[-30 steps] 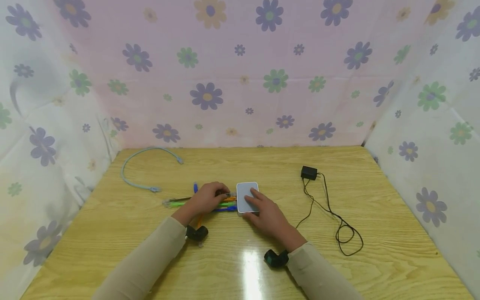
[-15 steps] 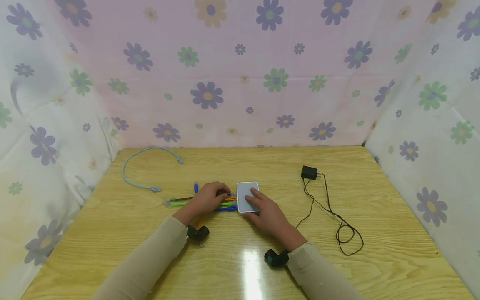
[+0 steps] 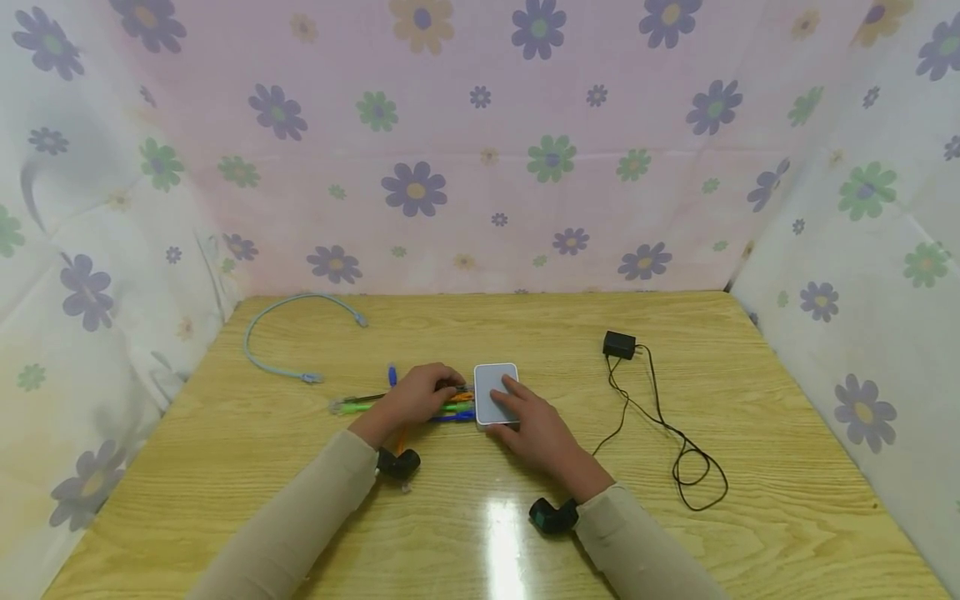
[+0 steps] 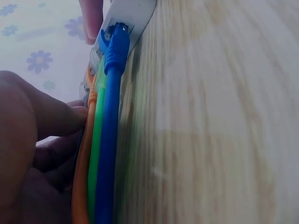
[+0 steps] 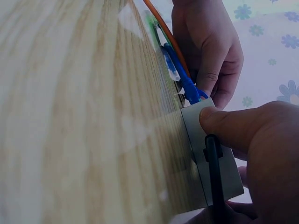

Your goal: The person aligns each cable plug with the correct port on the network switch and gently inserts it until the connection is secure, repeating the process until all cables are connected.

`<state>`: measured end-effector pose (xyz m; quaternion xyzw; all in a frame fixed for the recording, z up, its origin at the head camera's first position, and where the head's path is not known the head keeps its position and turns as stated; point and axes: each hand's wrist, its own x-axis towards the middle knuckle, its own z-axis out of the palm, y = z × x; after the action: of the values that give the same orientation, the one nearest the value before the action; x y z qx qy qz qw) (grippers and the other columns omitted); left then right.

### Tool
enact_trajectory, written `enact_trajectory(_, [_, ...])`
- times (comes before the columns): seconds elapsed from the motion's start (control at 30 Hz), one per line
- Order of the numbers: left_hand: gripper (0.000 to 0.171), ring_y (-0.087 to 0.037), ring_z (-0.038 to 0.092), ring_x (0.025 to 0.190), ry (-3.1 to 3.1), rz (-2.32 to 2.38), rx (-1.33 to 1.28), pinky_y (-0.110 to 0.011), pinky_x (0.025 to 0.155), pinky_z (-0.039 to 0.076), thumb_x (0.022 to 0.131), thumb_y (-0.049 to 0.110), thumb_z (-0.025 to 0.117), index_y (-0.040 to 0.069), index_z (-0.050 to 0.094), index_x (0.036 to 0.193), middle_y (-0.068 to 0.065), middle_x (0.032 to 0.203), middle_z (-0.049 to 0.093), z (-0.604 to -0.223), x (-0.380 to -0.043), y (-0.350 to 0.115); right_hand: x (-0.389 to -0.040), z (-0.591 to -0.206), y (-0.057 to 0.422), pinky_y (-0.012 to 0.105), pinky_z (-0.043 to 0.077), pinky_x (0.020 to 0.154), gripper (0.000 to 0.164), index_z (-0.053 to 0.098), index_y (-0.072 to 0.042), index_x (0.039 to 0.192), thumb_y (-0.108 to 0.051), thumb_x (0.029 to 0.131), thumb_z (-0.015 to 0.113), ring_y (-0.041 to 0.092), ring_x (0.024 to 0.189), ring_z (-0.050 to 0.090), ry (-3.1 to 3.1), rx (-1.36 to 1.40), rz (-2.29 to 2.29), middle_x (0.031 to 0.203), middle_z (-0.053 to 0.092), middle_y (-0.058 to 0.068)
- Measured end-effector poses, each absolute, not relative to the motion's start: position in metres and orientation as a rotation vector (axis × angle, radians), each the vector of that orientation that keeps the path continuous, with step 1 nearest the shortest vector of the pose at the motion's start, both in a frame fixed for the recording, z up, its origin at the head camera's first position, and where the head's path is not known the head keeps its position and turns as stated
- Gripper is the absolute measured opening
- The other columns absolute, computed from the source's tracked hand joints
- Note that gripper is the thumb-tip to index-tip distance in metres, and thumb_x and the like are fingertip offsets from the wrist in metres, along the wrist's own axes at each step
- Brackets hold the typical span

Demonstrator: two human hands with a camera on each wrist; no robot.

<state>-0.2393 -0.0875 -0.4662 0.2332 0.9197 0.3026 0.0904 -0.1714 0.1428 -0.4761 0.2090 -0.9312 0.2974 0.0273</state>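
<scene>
My right hand [image 3: 540, 429] holds a small white network switch [image 3: 489, 379] flat on the table, thumb on its near side and fingers over its top. In the right wrist view a black power lead [image 5: 216, 177] enters that side. Network cables line up at the switch's left side: a blue cable [image 4: 110, 116] with its plug in a port, then a green cable [image 4: 97, 140] and an orange cable [image 4: 83, 172]. Beyond these, my left hand [image 3: 420, 396] pinches a black network cable [image 3: 365, 398] near its plug; the fingers partly hide it.
A light blue network cable [image 3: 247, 340] lies curved at the back left. A black power adapter [image 3: 619, 345] sits back right, its thin cord [image 3: 660, 421] looping over the table. Another blue plug [image 3: 392, 375] pokes out behind my left hand. Flowered cloth [image 3: 480, 167] surrounds the table.
Both hands keep their places on the cable and the switch. Only a very slight shift of the left forearm and the view shows.
</scene>
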Motion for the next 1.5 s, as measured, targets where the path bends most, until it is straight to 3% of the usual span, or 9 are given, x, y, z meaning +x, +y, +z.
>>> enact_trajectory(1.5, [0.022, -0.021, 0.064, 0.1, 2.752, 0.844, 0.725, -0.039, 0.089, 0.053, 0.097, 0.005, 0.054, 0.008, 0.07, 0.112, -0.005, 0.105, 0.067, -0.4562, -0.241, -0.0807, -0.1706, -0.4701, 0.1401, 0.049, 0.047, 0.102, 0.055, 0.056, -0.007, 0.136, -0.033, 0.09, 0.069, 0.04, 0.133, 0.046, -2.887, 0.635, 0.943, 0.152, 0.039, 0.018])
